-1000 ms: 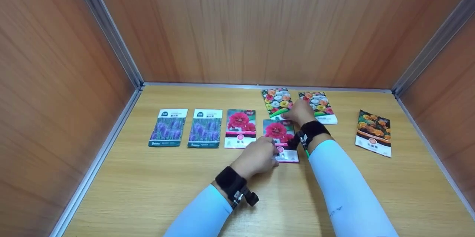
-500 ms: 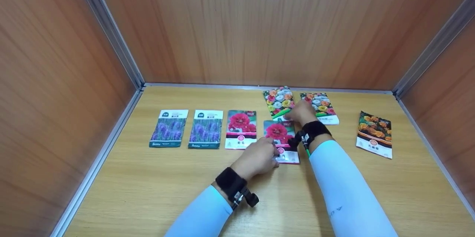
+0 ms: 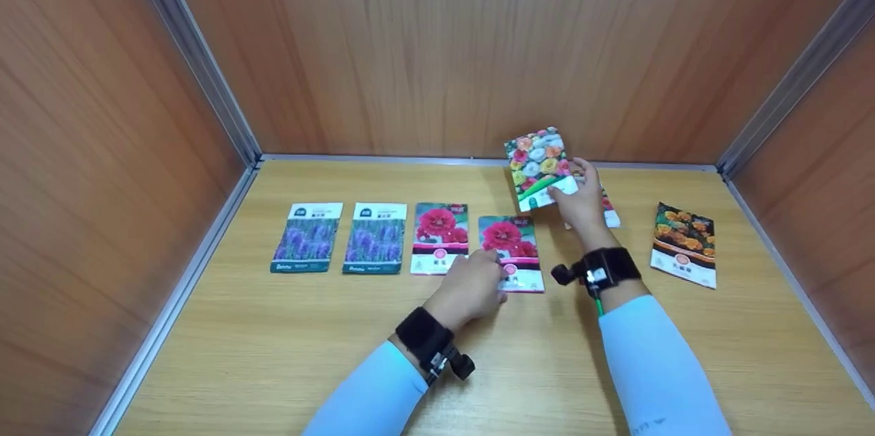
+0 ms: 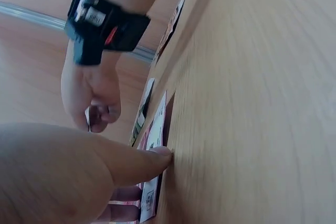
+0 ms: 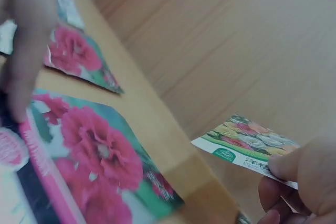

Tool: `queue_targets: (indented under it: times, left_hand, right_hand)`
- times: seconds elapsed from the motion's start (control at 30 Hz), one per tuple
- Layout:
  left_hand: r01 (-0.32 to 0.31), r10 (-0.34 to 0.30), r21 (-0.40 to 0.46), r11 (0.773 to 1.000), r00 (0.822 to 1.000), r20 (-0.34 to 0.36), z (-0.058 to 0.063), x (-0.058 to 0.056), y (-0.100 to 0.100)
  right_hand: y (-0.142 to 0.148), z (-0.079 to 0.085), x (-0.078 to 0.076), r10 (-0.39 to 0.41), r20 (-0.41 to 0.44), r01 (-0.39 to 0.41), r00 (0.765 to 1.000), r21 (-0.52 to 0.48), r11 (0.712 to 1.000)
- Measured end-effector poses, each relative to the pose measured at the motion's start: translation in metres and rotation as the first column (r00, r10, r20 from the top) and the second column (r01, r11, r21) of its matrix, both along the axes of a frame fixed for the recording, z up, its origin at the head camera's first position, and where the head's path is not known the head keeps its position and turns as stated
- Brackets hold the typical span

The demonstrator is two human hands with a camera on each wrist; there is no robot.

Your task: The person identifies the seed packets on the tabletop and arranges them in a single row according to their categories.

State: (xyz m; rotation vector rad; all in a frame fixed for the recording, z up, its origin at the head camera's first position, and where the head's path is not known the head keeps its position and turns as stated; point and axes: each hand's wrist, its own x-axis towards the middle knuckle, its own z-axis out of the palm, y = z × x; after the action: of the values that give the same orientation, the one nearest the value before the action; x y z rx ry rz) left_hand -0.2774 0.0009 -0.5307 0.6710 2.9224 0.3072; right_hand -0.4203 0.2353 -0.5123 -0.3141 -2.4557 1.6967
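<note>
My right hand (image 3: 582,203) pinches a seed packet with multicoloured flowers (image 3: 537,164) by its lower right corner. This packet is raised and tilted in front of the back wall. In the right wrist view, the thumb lies over its white lower band. My left hand (image 3: 470,287) holds the lower left edge of a seed packet with pink flowers (image 3: 502,236), thumb at its edge in the left wrist view. Behind my right hand lies another multicoloured flower packet (image 3: 608,207), partly hidden.
Left of my left hand, a second pink flower packet (image 3: 439,224) and two lavender packets (image 3: 374,241) lie in a row. An orange flower packet (image 3: 683,234) lies at the right. Wooden walls (image 3: 437,46) enclose the table (image 3: 273,354).
My right hand has lifted the multicoloured packet off the table and turned, moving slightly right. The pink packet at my left hand has shifted slightly back and left.
</note>
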Motion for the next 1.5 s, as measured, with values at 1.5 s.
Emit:
queue_targets:
  times: [1.5]
  left_hand:
    - [-0.037, 0.037, -0.001, 0.999, 0.997, 0.061, 0.002, -0.007, -0.004]
  right_hand:
    - [0.053, -0.012, 0.090, 0.125, 0.476, -0.366, 0.871, 0.457, 0.810]
